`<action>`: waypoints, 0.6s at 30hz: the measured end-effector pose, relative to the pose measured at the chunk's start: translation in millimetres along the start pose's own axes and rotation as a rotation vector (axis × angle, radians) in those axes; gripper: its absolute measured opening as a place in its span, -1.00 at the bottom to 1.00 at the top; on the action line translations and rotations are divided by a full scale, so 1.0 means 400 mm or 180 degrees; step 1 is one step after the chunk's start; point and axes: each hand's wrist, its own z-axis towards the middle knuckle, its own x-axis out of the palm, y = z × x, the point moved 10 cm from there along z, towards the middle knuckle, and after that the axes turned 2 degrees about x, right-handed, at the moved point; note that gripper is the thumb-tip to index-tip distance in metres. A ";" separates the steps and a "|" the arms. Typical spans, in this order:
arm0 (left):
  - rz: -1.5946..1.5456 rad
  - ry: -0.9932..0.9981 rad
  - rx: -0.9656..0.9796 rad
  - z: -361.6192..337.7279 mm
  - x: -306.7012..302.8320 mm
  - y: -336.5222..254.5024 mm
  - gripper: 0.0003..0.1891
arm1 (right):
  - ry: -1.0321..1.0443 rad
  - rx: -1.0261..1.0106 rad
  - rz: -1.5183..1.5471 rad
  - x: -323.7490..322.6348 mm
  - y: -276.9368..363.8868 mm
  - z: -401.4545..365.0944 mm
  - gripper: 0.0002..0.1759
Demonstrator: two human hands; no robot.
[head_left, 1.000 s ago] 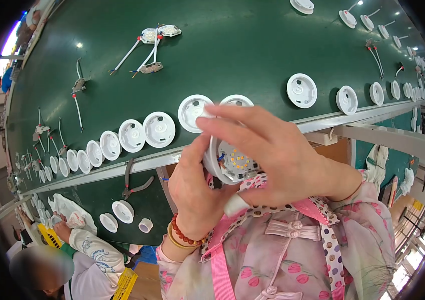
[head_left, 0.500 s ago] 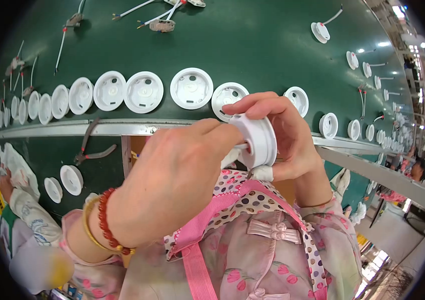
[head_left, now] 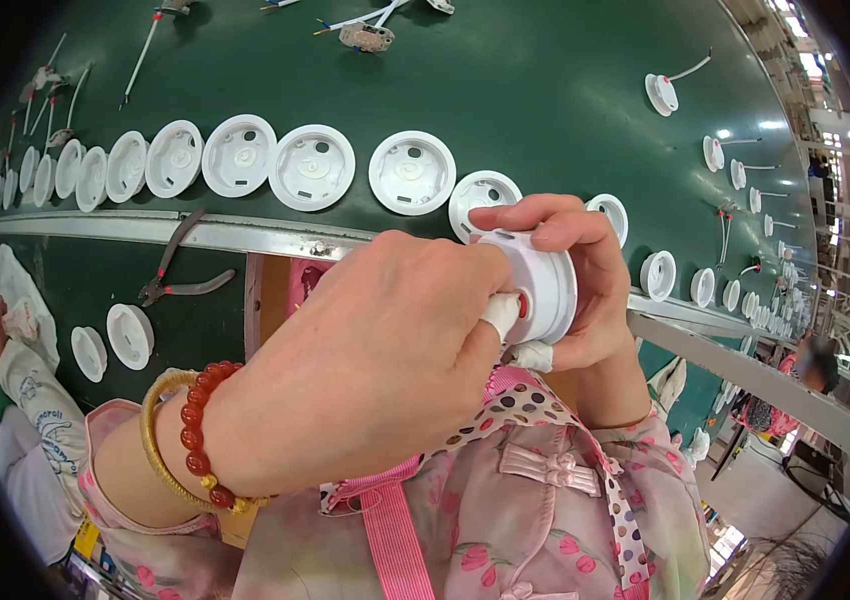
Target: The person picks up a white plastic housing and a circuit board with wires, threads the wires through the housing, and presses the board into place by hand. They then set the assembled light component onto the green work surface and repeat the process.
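Note:
My right hand grips a white round housing from the right, fingers over its top and a white-wrapped thumb below. My left hand is closed against the housing's left side. Its white-wrapped fingertip is pressed beside a small red part; what its fingers pinch is hidden. Just behind the hands lies an open white housing on the green table, partly covered by my right fingers. Another open housing lies to its left.
Several white housings line the green table. Cabled parts lie at the back. A metal rail crosses in front, with pliers over it. At left is a co-worker's sleeve; more cabled housings lie right.
The held housing has moved slightly right and is turned more toward the camera. My left fingers have closed in at its side, where a white cable showed before. The view has shifted a little.

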 end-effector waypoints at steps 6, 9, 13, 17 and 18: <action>0.0041 0.0272 -0.0015 -0.008 0.000 0.021 -0.85 | -0.0004 0.0002 -0.0140 0.016 0.006 0.003 -0.24; 0.0257 0.0629 -0.0089 -0.007 0.000 0.008 -0.85 | 0.0658 -0.0085 -0.1172 0.046 0.046 0.016 -0.25; 0.0143 0.0685 -0.0414 -0.009 -0.010 0.016 -0.85 | 0.0282 -0.0334 -0.1133 0.031 0.073 0.027 -0.26; -0.1191 -0.0068 -0.0173 -0.021 -0.007 0.033 -0.85 | -0.0309 -0.0415 -0.0561 0.005 0.057 0.029 -0.25; -0.1239 -0.0106 -0.0222 -0.031 -0.008 0.041 -0.85 | -0.0313 -0.0395 -0.0492 0.006 0.049 0.031 -0.25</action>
